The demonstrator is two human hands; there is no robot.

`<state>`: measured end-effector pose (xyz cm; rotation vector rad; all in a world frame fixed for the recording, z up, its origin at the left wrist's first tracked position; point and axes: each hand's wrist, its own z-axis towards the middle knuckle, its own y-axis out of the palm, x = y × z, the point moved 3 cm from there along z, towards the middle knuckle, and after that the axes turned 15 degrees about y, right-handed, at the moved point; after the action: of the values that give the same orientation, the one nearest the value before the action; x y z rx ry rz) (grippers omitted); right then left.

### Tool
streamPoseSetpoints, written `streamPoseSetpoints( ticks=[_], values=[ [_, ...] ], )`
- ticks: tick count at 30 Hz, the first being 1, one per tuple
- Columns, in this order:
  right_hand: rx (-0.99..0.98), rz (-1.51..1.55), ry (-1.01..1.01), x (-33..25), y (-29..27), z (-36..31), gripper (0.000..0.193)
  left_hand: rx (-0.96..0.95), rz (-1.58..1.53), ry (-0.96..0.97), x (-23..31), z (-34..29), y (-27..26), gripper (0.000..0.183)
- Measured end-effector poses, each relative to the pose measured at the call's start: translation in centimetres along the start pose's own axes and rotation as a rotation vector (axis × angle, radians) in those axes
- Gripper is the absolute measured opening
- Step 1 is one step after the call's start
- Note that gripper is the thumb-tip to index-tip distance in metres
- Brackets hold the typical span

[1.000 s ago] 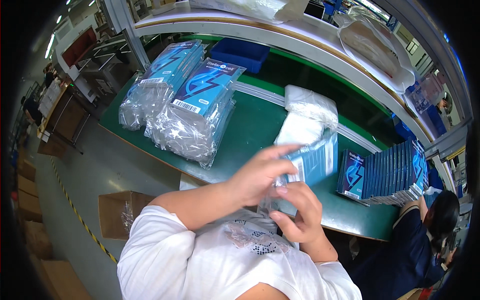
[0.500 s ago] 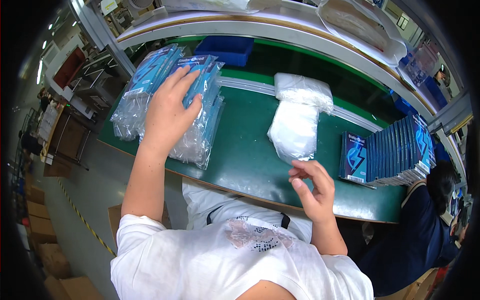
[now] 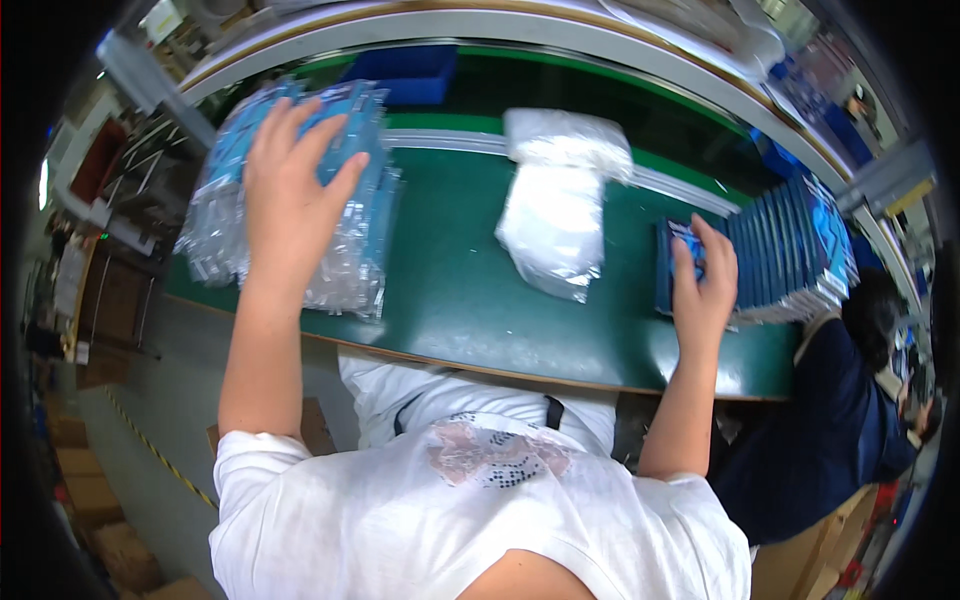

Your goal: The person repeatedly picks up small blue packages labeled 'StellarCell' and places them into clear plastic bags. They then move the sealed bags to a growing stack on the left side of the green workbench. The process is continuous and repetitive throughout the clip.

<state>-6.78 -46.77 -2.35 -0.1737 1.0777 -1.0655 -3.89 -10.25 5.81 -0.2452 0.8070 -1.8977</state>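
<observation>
My left hand (image 3: 290, 195) rests, fingers spread, over two rows of flat blue boxes in clear plastic bags (image 3: 352, 262) at the left of the green table. My right hand (image 3: 708, 285) is at the near left end of a row of unbagged blue boxes (image 3: 780, 260) on the right. Its thumb and fingers are apart in front of the end box (image 3: 664, 265), covering much of it; whether they touch it I cannot tell. Between my hands lies a pile of empty clear plastic bags (image 3: 555, 225), with a second bundle of clear plastic (image 3: 565, 135) behind it.
A blue bin (image 3: 405, 75) stands behind the bagged boxes. A shelf (image 3: 480, 35) runs above the table's (image 3: 450, 320) far side. A co-worker in a dark sleeve (image 3: 835, 420) sits close on the right, with an arm near the row of boxes.
My right hand has moved right and forward from before the clear bags to the unbagged boxes. My left hand stays over the bagged boxes. The whole view has shifted a little.
</observation>
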Motion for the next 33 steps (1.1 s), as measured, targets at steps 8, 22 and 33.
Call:
streamPoseSetpoints(
  ticks=[8, 22, 33],
  values=[
    [-0.195, -0.428, 0.057, 3.3, 2.1, -1.7, 0.058, -0.17, -0.628, 0.338, 10.0, -1.2, 2.6, 0.016],
    [-0.625, 1.395, 0.82, 0.8, 2.0, -6.0, 0.055, -0.386, -0.994, -0.035, 12.0, -3.5, 10.5, 0.012],
    [-1.168, 1.475, 1.014, -3.6, 5.0, -8.6, 0.063, -0.31, -1.168, -0.092, 11.8, -3.1, 9.6, 0.013]
  ],
)
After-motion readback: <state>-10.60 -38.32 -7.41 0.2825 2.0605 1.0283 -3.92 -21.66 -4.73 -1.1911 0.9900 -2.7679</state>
